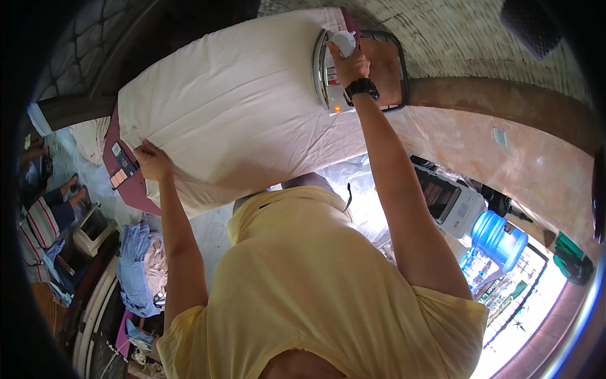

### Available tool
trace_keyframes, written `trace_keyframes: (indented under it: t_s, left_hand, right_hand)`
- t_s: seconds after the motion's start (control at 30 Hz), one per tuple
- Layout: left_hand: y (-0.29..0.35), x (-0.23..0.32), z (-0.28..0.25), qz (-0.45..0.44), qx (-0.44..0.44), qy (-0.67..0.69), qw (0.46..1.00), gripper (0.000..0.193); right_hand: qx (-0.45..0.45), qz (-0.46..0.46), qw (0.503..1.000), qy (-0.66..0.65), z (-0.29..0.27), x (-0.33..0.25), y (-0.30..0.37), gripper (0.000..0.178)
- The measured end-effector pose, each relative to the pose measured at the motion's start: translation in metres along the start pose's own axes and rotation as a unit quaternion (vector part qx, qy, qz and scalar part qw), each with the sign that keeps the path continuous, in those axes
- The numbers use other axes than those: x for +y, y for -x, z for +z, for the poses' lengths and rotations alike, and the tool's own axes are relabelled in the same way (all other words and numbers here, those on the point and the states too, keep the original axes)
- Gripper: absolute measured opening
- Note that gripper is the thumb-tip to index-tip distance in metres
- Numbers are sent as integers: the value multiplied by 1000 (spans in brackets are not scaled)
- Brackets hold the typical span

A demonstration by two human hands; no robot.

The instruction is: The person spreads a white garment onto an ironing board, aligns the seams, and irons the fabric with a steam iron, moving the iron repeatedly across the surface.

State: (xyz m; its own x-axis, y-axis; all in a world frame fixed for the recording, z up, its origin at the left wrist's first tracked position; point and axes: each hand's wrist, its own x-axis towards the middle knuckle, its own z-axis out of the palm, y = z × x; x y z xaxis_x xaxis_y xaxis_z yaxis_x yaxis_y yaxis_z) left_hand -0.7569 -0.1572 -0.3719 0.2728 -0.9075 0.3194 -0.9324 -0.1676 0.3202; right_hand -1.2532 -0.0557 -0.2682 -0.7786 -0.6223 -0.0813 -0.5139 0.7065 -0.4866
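Between 12 and 1 o'clock, I have the right grip (353, 66) closed around the iron (327, 87), its body at the grip's 9 o'clock; toward 9, the left grip (153, 162) pinches cream cloth (233, 101) covering a maroon ironing board (136, 197). Blue garments (136, 265) lie at 8.
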Motion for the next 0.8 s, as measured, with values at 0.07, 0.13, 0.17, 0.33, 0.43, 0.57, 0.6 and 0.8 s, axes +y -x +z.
trace_keyframes:
  t_s: [0.07, 0.13, 0.17, 0.33, 0.43, 0.57, 0.6, 0.8]
  left_hand:
    - [1, -3, 0, -13, -12, -11, 1000, 33]
    - [0, -6, -1, -17, -10, -20, 1000, 33]
    - [1, -6, 0, -10, -6, -19, 1000, 34]
    - [4, -2, -1, 2, -4, -8, 1000, 34]
    - [4, 1, -3, 6, -2, -1, 1000, 33]
    - [3, -4, -3, -6, 0, -6, 1000, 33]
    - [3, -3, -4, -8, -2, -2, 1000, 33]
    - [1, -2, 0, 5, -4, 1, 1000, 33]
  right_hand:
    - [19, 15, 1000, 14, -1, 11, 18, 79]
    - [11, 23, 1000, 13, -2, 21, 36, 81]
    - [30, 6, 1000, 6, -1, 24, 37, 80]
    - [3, -1, 999, -48, -11, -5, 17, 76]
    - [14, 5, 1000, -24, -2, 6, 11, 76]
    - [31, 18, 999, 8, -2, 15, 34, 77]
    - [18, 28, 999, -2, -3, 13, 31, 77]
    - [2, 17, 999, -36, -4, -10, 0, 79]
